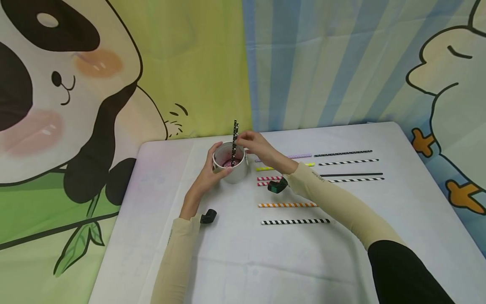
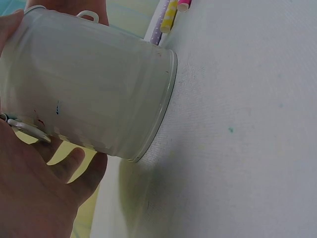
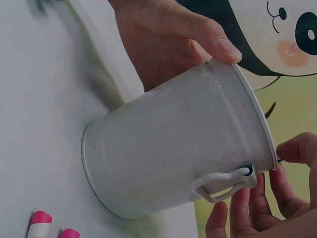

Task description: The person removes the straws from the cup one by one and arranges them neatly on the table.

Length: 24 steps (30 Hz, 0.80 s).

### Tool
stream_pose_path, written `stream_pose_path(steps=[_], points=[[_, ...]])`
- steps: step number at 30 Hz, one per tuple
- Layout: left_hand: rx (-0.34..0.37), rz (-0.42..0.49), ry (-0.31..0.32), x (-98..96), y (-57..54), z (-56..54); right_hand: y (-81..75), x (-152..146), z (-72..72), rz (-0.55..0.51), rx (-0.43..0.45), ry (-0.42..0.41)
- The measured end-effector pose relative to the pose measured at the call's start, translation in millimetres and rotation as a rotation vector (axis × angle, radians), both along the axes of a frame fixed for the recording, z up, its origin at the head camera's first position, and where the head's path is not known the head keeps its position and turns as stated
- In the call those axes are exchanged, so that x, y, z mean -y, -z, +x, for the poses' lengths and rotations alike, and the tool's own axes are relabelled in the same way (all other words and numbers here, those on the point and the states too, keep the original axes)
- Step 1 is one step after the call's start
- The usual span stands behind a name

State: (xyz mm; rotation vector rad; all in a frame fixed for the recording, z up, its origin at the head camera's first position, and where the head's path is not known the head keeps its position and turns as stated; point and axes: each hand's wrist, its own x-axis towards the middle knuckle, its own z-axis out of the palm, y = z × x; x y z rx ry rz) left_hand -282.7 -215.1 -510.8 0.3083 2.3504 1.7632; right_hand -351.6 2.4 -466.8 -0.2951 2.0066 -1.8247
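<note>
A white metal bucket (image 1: 236,172) with small side handles stands near the table's back edge. Its left side is held by my left hand (image 1: 205,177), thumb at the rim and fingers reaching round the far side. Black paper straws with white dots (image 1: 233,141) rise from inside the bucket. At the bucket's right rim, my right hand (image 1: 262,148) pinches one of them near its upper part; in the right wrist view, a dark sliver shows between its thumb and fingertip. The bucket wall (image 3: 168,144) hides the straws in both wrist views.
Right of the bucket lie rows of paper straws: purple (image 1: 301,156), yellow (image 1: 264,169), pink-striped (image 1: 267,178), orange-striped (image 1: 287,205) and black-striped (image 1: 295,221). Farther right are a dotted black straw (image 1: 343,153) and a plain black one (image 1: 357,174). A printed cloth backdrop (image 1: 212,84) stands behind the table.
</note>
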Motion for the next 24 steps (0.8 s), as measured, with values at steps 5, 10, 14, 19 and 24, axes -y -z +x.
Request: stream_pose_path(steps=[5,10,14,19,24], points=[[-0.014,-0.009,-0.011,3.1,14.8,-5.7,-0.8,0.2,0.1,0.001,-0.007,0.001],[-0.024,-0.009,-0.017,2.9,15.3,-4.6,-0.9,-0.4,0.0,0.001,-0.018,-0.002],[-0.035,-0.007,-0.022,2.2,15.5,-4.6,-3.5,-2.9,-0.1,-0.008,-0.031,-0.007],[-0.036,-0.002,-0.026,2.6,16.6,-5.4,-7.8,-7.0,-2.3,-0.038,-0.026,-0.008],[-0.026,-0.002,-0.022,3.0,16.7,-6.2,-14.1,-10.6,-3.6,-0.085,-0.010,0.013]])
